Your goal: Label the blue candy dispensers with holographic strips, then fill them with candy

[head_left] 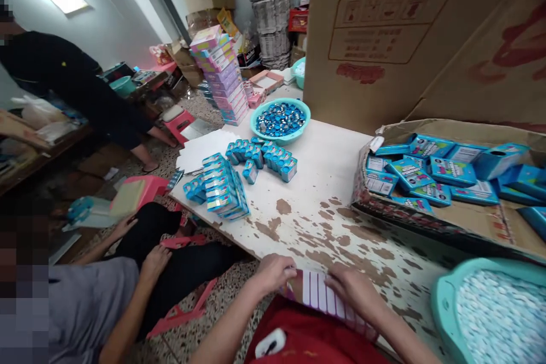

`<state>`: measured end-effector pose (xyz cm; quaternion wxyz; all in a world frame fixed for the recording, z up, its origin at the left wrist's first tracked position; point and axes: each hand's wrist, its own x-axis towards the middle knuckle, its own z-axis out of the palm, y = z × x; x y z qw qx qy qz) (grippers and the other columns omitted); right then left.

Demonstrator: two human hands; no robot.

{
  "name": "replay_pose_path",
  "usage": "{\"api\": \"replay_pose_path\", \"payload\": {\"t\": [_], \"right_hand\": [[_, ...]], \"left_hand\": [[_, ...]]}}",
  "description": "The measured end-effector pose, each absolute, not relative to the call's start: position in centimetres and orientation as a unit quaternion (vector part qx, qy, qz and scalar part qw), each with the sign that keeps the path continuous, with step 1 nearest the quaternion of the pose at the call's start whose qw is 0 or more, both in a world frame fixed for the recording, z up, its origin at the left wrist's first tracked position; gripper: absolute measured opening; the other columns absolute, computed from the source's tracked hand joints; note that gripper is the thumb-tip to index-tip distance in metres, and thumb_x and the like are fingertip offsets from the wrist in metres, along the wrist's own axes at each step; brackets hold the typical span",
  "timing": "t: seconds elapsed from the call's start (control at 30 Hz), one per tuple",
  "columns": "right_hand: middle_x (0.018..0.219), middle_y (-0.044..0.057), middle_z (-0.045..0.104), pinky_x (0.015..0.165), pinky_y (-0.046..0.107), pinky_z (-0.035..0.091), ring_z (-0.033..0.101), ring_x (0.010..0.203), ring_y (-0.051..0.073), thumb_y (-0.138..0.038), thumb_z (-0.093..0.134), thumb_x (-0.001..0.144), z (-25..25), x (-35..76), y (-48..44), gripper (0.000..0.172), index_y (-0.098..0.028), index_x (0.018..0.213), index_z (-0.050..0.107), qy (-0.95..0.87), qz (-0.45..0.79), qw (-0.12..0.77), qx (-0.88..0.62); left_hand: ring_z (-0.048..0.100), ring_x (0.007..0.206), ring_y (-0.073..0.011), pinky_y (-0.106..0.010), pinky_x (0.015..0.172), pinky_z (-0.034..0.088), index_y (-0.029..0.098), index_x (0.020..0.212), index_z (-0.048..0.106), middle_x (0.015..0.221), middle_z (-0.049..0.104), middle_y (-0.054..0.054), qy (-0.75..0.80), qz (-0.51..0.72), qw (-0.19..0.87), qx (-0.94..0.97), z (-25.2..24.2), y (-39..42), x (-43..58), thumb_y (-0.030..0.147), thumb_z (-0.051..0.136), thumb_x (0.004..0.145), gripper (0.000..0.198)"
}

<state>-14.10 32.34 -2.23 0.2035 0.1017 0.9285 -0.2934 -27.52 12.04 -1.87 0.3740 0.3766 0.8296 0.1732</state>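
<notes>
1. Head view: my left hand (273,274) and right hand (357,294) are curled closed on the striped card (314,290) at the table's (330,173) near edge.
2. A stained stretch separates card from boxes (225,189).
3. Carton (384,219) and tub (443,298) bound my right side.

Lower centre: card (314,289), white with purple stripes. Centre: blue boxes (222,190); white counter (335,153), brown blotches. Lower right: turquoise basin (442,298).

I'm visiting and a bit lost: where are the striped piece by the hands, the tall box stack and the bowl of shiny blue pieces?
Striped piece (314,289): head view, its white face.
Tall box stack (225,82): head view, its middle boxes.
Bowl of shiny blue pieces (280,138): head view, its near rim.
</notes>
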Motion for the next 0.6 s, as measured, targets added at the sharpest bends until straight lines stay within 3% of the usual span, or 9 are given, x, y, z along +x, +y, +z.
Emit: {"api": "replay_pose_path", "payload": {"t": [0.17,0.33,0.6], "right_hand": [[0.088,0.005,0.066,0.067,0.027,0.039,0.061,0.081,0.021,-0.039,0.042,0.087,-2.0,-12.6,30.5,0.024,-0.023,0.087,0.059,0.938,-0.287,0.178,0.077],[0.076,0.003,0.067,0.061,0.027,0.04,0.063,0.072,0.022,-0.045,0.038,0.087,-2.3,-10.8,30.2,0.03,-0.024,0.076,0.057,0.944,-0.243,0.223,0.031],[0.078,0.003,0.069,0.063,0.027,0.043,0.063,0.072,0.022,-0.053,0.041,0.082,-1.1,-12.1,29.7,0.034,-0.026,0.075,0.06,0.943,-0.237,0.226,-0.061]], "left_hand": [[0.059,0.078,-0.016,-0.022,0.066,0.039,0.024,0.089,0.068,0.082,0.069,-0.001,0.849,0.185,0.31,0.386,-1.1,9.6,-25.5,0.036,0.048,0.084,0.024],[0.061,0.08,-0.0179,-0.024,0.069,0.041,0.026,0.091,0.069,0.086,0.07,-0.002,0.878,0.229,0.274,0.32,-0.5,7.1,-22.1,0.039,0.05,0.082,0.025],[0.059,0.067,-0.0125,-0.02,0.063,0.042,0.02,0.086,0.07,0.075,0.068,0.001,0.853,0.43,0.249,0.16,-1.8,2.9,-17.9,0.031,0.052,0.078,0.022]]}}
